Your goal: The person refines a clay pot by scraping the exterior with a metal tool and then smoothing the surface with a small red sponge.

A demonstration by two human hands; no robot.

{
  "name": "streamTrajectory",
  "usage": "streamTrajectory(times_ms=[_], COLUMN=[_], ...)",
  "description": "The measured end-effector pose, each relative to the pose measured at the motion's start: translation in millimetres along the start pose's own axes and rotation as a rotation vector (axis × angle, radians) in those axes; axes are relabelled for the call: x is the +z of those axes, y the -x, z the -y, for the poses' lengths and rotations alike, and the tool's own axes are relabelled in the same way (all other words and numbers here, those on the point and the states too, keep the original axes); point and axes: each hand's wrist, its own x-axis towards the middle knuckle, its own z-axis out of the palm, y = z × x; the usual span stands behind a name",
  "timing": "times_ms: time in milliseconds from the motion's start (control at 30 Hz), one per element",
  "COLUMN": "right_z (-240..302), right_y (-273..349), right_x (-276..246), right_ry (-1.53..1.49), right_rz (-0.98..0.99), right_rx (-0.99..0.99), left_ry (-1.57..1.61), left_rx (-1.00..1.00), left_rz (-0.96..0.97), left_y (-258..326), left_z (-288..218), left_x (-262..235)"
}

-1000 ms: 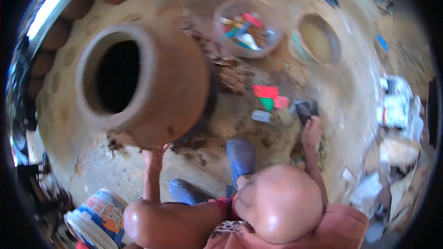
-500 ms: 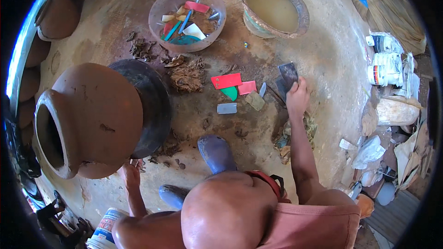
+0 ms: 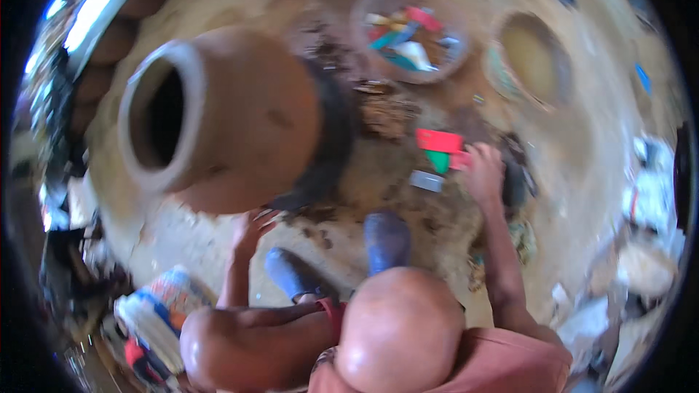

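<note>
A large brown clay pot (image 3: pixel 247 116) lies tilted on its side, its mouth facing left and its base in a black round bowl-like support (image 3: pixel 335 138). My left hand (image 3: pixel 251 231) is under the pot near that support, fingers apart and holding nothing visible; whether it touches the pot is unclear. My right hand (image 3: pixel 483 175) is down at the small flat pieces, fingertips at a pink piece (image 3: pixel 459 161); motion blur hides any grip. Beside them lie a red rectangle (image 3: pixel 438 140), a green piece (image 3: pixel 437 162) and a grey-white rectangle (image 3: pixel 426 180). Just right of that hand is a dark flat piece (image 3: pixel 515 183).
A clear tub (image 3: pixel 364 47) of coloured scraps stands at the back, beside a basin of murky water (image 3: pixel 530 62). A fibrous brown clump (image 3: pixel 389 113) lies on the ground. More pots (image 3: pixel 109 44) line the left edge; bags and debris (image 3: pixel 648 266) fill the right.
My right hand has let go of the dark flat piece and moved left to the coloured pieces. The whole view has shifted, so the pot appears farther right. My left hand stays by the pot.
</note>
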Motion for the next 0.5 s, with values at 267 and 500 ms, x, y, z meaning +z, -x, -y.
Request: streamTrajectory(times_ms=[267,500], right_z=[14.1,131.1], right_y=[-12.4,-52.1], right_x=[-38.6,-146.9], right_ry=[0.005,-0.411], right_rz=[0.130,-0.360], right_rx=[0.037,-0.178], left_ry=[-0.010,-0.199], left_rx=[-0.087,0.119], left_rz=[0.038,-0.250], left_y=[2.0,-8.6], left_z=[-12.5,-26.8], left_x=[0.0,-17.6])
